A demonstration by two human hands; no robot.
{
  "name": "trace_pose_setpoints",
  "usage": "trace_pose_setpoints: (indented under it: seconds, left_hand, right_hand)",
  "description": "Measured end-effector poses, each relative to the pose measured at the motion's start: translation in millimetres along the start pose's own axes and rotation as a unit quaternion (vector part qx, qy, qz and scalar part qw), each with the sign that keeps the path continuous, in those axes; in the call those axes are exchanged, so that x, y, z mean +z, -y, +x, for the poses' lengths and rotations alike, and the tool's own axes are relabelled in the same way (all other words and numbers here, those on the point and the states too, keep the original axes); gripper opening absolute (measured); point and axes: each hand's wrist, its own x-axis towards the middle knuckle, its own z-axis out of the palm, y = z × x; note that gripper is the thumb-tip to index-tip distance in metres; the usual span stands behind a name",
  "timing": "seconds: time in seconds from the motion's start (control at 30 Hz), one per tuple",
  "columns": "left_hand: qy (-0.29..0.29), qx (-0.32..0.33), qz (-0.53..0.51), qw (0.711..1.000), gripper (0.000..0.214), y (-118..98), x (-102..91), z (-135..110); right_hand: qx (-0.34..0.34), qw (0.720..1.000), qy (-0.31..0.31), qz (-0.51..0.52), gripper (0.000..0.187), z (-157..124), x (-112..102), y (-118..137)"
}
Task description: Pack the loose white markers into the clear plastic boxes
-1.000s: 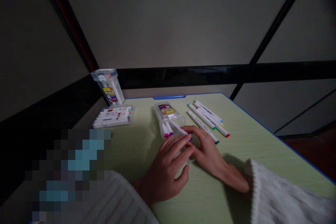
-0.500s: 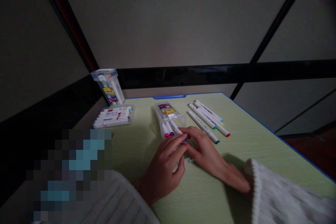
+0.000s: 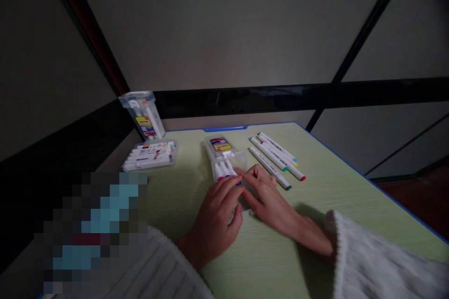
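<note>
Markers lie side by side in the mouth of the open case near the middle of the table, just ahead of the fingers, their long axis running away from the person and leaning slightly left at the far end. From the left, the left hand is nearer the pink end; its fingers are loosely spread, thumb apart, with the tips over the coloured ends. The right hand comes in from the other side, its index finger stretched toward the blue end; whether it pinches that marker I cannot tell, as the fingertips of both hands overlap there.

Counted from the left: one upright box with markers in it, and one flat box lying just in front, their contents too unclear to count. Next is one open case, showing three ends: pink, purple and blue; more may sit deeper. Right of it, five loose markers lie aslant, with near ends of light blue, yellow, green, red and dark green.
</note>
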Motion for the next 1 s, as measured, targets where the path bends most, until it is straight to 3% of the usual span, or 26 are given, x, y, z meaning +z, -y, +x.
trace_pose_setpoints:
  seconds: [1.0]
  left_hand:
    - [0.043, -0.055, 0.066, 0.995, 0.029, -2.3, 0.1, 0.3]
  right_hand:
    - [0.009, 0.999, 0.0, 0.041, 0.038, 2.3, -1.1, 0.7]
